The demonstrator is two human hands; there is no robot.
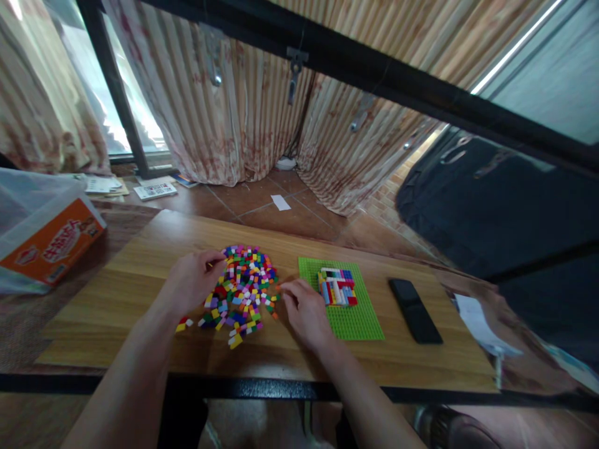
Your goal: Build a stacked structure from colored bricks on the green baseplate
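Observation:
A loose pile of small multicoloured toy bricks (246, 280) lies on the wooden table. My left hand (194, 280) is at the pile's upper left edge, its fingers curled together; what they hold, if anything, is too small to make out. On the pile's right side, my right hand (306, 312) pinches a small orange toy brick (277, 288) at its fingertips. Just right of that hand is a green baseplate (360, 321), carrying a low block built of white, red, blue and yellow bricks (337, 288).
A black phone (415, 310) lies right of the baseplate on the table (126, 305). Beside the table's left end stands an orange and white box (56, 243) in clear plastic. Papers (484, 324) are off the right end. Curtains (224, 112) hang behind a dark bar.

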